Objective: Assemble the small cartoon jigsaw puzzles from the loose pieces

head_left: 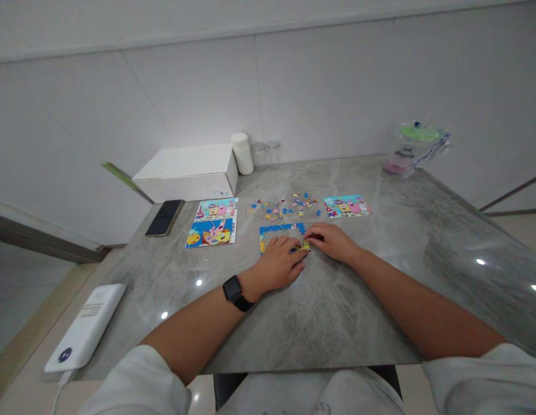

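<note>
A partly assembled jigsaw puzzle (282, 227) lies in front of me, a blue and yellow border around a bare grey middle. Across its lower part rests my left hand (282, 260), palm down with the fingers stretched over the border, hiding much of the bottom edge. My right hand (331, 241) is at the puzzle's right edge, thumb and forefinger pinched together by the lower right corner. What sits between those fingertips is too small to make out. Several loose puzzle pieces (274, 211) are scattered just beyond the puzzle.
Left of the puzzle lie two cartoon picture cards (211, 232) and a phone (164, 218). Another picture card (348, 206) lies right. Behind stand a white box (185, 173), a white bottle (242, 154) and glass jars (273, 154). A plastic bag (417, 148) and a white power bank (86, 325) flank the table.
</note>
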A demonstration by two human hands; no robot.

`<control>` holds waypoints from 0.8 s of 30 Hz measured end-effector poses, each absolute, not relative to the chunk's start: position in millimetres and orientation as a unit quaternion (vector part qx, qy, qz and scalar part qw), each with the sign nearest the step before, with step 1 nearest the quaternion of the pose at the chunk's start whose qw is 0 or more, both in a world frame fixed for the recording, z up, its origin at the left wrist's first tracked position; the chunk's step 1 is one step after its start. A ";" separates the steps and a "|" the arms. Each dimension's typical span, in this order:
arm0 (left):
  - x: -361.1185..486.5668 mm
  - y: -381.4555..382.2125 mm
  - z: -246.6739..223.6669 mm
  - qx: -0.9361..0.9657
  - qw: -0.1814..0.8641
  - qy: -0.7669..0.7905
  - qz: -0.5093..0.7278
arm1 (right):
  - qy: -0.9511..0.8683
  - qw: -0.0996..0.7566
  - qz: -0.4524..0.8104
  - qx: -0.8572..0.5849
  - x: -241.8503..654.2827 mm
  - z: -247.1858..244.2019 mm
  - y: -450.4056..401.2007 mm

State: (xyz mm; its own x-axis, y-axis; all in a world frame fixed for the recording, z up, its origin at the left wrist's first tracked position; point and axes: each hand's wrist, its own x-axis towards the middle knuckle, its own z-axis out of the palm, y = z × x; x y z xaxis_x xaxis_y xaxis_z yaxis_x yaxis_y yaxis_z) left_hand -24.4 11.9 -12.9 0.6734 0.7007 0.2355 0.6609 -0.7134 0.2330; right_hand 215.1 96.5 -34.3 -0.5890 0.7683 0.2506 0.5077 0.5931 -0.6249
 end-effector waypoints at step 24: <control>-25.1 14.4 -13.4 0.922 0.090 0.345 0.154 | -0.885 0.266 0.142 -0.355 222.9 -30.5 93.5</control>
